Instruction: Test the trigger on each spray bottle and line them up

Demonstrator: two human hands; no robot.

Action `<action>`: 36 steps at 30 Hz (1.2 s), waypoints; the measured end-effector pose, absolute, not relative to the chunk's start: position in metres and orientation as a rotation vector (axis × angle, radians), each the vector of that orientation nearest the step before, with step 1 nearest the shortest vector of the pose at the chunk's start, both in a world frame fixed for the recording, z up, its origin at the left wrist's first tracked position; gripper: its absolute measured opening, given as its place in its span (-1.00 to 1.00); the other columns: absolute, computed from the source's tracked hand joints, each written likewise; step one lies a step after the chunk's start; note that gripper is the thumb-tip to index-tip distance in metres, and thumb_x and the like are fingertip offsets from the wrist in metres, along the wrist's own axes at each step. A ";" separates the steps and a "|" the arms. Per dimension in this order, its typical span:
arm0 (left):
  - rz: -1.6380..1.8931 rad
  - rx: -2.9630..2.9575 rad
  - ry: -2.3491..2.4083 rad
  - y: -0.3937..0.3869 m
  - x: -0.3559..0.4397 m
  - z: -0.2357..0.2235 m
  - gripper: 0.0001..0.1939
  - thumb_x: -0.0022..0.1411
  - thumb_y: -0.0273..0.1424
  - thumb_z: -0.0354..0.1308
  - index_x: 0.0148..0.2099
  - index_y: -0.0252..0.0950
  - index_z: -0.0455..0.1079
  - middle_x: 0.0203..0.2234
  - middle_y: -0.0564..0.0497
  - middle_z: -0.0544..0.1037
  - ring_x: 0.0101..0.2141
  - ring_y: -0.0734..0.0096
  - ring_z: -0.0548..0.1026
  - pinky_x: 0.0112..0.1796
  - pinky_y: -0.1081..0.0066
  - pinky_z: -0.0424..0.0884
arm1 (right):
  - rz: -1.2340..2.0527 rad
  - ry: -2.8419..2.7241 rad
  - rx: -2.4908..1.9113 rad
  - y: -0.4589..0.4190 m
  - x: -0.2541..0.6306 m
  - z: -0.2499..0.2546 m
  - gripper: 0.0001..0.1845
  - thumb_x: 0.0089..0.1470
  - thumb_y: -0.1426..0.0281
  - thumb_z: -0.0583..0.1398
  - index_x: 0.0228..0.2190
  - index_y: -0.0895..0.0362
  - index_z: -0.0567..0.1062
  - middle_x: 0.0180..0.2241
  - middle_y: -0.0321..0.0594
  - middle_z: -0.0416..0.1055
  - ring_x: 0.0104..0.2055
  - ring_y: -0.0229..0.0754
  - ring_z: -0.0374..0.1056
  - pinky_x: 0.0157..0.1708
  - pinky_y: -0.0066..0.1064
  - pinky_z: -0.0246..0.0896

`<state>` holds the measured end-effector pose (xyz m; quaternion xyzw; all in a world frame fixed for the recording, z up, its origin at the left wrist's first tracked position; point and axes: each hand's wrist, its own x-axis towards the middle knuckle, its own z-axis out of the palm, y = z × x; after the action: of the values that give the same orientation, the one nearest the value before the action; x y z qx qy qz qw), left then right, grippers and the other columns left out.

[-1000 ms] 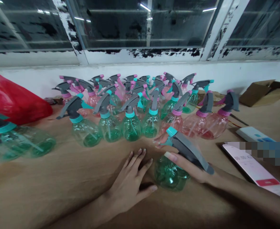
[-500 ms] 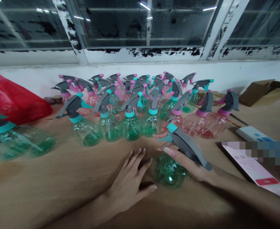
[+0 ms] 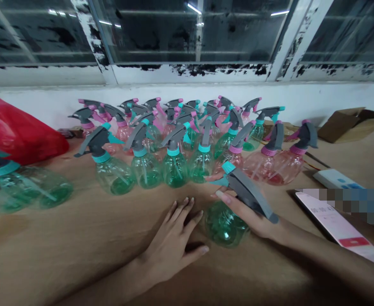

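Note:
My right hand (image 3: 249,212) is wrapped around the neck of a green spray bottle (image 3: 225,225) with a grey head and a turquoise nozzle, which points up and to the left. Flat on the table (image 3: 88,250), fingers spread, lies my left hand (image 3: 174,242), just left of that bottle and apart from it. Behind both hands runs a front row of green spray bottles (image 3: 175,170) with turquoise collars. Pink spray bottles (image 3: 287,165) continue this row to the right, and several more of both colours crowd behind.
At the far left are more green spray bottles (image 3: 51,191) and a red plastic bag (image 3: 30,136). On the right lie a phone (image 3: 336,221) with a lit screen and a white power strip (image 3: 336,178). An open cardboard box (image 3: 349,125) stands near the wall.
The bottle in my right hand has shifted very slightly up and to the left. My left hand stays in place.

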<state>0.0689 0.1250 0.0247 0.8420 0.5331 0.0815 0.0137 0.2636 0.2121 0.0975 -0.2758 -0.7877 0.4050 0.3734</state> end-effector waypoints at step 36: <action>0.319 2.658 1.668 0.124 0.069 0.024 -0.35 0.27 0.00 -0.04 0.23 -0.33 0.13 0.25 -0.20 0.03 0.24 0.02 -0.06 0.14 0.01 -0.01 | 0.948 -2.066 -0.665 0.224 0.268 0.100 -0.81 0.09 0.27 0.16 -0.23 0.05 0.38 -0.45 -0.31 0.41 -0.47 -0.22 0.37 -0.47 -0.35 0.29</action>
<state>0.0689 0.1239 0.0237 0.8427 0.5288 0.1011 -0.0063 0.2678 0.2237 0.0999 -0.2600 -0.8080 0.3709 0.3769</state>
